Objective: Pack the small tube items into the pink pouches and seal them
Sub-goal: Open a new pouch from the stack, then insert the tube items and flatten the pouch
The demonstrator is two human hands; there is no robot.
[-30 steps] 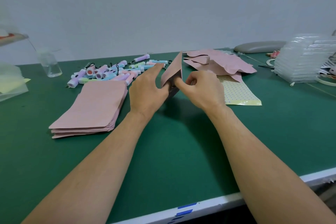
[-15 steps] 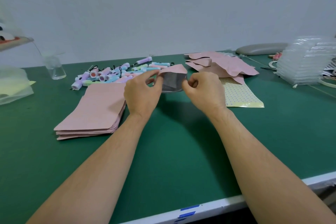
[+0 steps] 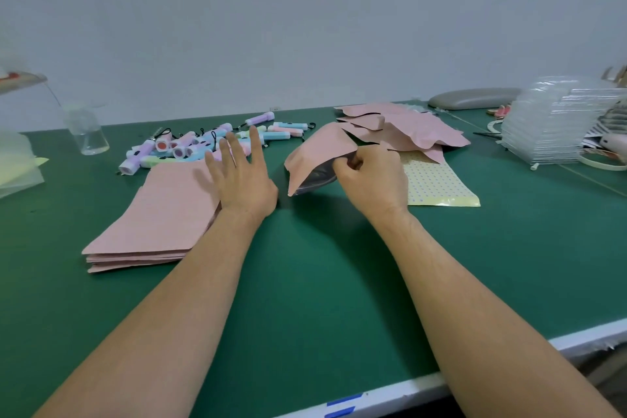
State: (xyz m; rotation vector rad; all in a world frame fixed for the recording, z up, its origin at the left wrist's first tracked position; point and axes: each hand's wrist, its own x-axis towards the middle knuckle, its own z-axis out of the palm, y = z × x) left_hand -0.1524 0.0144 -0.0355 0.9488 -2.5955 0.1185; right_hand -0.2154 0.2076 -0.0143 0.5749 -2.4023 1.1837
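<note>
Right hand (image 3: 371, 176) pinches one pink pouch (image 3: 319, 153), left hand (image 3: 242, 176) spread empty by one pouch stack (image 3: 163, 214)

No text, label, brand or number can be read anywhere.

Right hand (image 3: 371, 176) fingertips curl into the mouth of the pouch (image 3: 319, 156) and are out of sight; the inside is just dark, contents can't tell. Left hand (image 3: 244, 180) fingers are motion-blurred and cover part of the tube pile (image 3: 190, 146) and the far corner of the flat pouch stack (image 3: 163, 214). Dotted sheet (image 3: 437, 183) is partly under the right hand and the loose pouches (image 3: 414, 129); clear tray stack (image 3: 549, 125) and the clutter behind it are cut off at the right edge, both forearms at the bottom.
</note>
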